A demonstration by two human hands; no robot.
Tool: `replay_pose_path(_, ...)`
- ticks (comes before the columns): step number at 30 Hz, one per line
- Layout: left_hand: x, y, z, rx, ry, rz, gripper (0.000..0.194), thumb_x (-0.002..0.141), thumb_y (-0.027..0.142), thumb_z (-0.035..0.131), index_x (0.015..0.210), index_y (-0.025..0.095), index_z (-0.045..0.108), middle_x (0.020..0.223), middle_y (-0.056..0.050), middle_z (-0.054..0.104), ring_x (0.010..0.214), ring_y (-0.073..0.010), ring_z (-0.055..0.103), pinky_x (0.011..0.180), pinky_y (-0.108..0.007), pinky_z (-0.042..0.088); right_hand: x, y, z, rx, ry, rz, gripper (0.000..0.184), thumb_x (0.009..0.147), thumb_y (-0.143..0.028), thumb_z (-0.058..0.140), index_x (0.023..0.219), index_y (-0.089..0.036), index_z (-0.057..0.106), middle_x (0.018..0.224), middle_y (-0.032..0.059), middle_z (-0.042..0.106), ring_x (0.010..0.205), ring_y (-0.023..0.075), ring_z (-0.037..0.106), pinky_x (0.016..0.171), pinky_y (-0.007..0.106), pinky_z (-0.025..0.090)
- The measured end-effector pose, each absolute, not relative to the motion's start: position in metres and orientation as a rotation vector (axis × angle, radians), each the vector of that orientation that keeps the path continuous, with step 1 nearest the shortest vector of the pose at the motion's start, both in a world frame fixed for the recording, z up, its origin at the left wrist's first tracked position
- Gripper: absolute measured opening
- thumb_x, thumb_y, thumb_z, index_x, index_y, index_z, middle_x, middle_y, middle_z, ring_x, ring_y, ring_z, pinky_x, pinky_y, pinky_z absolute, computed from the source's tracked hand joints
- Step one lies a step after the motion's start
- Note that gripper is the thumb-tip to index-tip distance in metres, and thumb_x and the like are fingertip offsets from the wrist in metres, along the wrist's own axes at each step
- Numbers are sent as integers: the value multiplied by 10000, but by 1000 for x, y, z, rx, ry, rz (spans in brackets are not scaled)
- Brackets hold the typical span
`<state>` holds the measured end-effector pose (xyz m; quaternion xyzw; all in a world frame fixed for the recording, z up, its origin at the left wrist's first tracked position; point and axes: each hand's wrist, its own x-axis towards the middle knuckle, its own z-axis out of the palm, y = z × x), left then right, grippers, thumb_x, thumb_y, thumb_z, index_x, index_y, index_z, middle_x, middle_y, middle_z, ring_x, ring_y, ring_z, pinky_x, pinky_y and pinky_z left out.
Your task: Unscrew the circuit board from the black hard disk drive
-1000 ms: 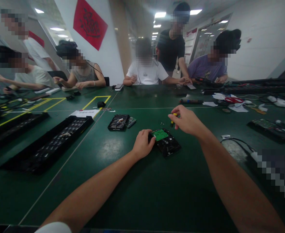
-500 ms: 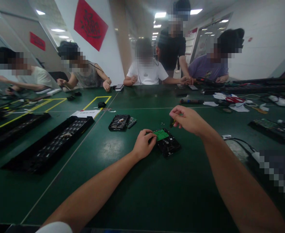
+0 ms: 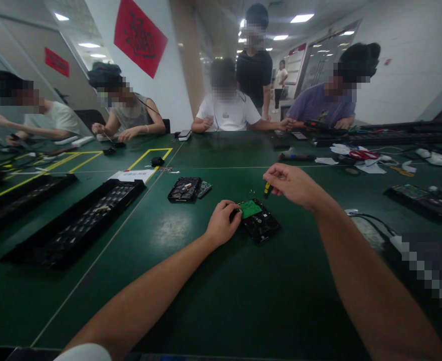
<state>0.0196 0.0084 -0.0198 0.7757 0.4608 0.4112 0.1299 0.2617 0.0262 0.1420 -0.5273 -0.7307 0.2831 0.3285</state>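
A black hard drive (image 3: 263,225) lies on the green table with a green circuit board (image 3: 250,208) on its upper face. My left hand (image 3: 223,221) grips the drive's left edge, fingers curled against it. Just above the drive's far right corner, my right hand (image 3: 290,184) pinches a small screwdriver (image 3: 267,190) with a yellow and black handle, pointing down. Its tip is too fine to place exactly. Several tiny screws (image 3: 251,191) lie beyond the drive. To the left rests a second hard drive (image 3: 183,190), with a loose circuit board (image 3: 205,189) beside it.
A long black tray (image 3: 51,250) stands to the left, near a white paper label (image 3: 136,175). Cables and gloves (image 3: 343,149) lie at the right, beyond another black device (image 3: 422,200). Several people sit across the table, and one stands behind them.
The screwdriver in my right hand now shows more of its yellow handle, as if turned. My left hand has hardly moved. Across the table, the standing person has straightened up and drawn back an arm.
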Motion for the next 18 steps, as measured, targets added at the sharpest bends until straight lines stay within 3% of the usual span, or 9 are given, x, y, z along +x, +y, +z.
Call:
replay_pose_path(4, 19, 8, -17, 2223, 1348, 1198, 204, 953, 183, 622, 1143, 207, 692, 1143, -94, 664, 1106, -238, 656, 1027, -425, 560, 261, 22, 147, -1409, -1881, 743, 160, 957, -345, 725, 976, -192, 683, 893, 61, 763, 609, 140, 667, 499, 233, 473)
replay_pose_path(11, 18, 9, -18, 2207, 1336, 1216, 225, 875, 49, 587, 1006, 203, 686, 1116, -79, 661, 1097, -225, 646, 1032, -409, 552, 261, 25, 145, -1362, -1812, 861, 104, 942, -269, 728, 930, -180, 674, 761, 46, 730, 619, 149, 671, 595, 261, 564)
replay_pose_path(18, 18, 8, -19, 2242, 1306, 1233, 204, 925, 113, 606, 1034, 216, 745, 1165, -91, 661, 1134, -240, 643, 1045, -437, 547, 260, 21, 148, -1326, -1868, 894, 84, 938, -266, 726, 965, -189, 707, 818, 43, 738, 608, 143, 667, 520, 242, 511)
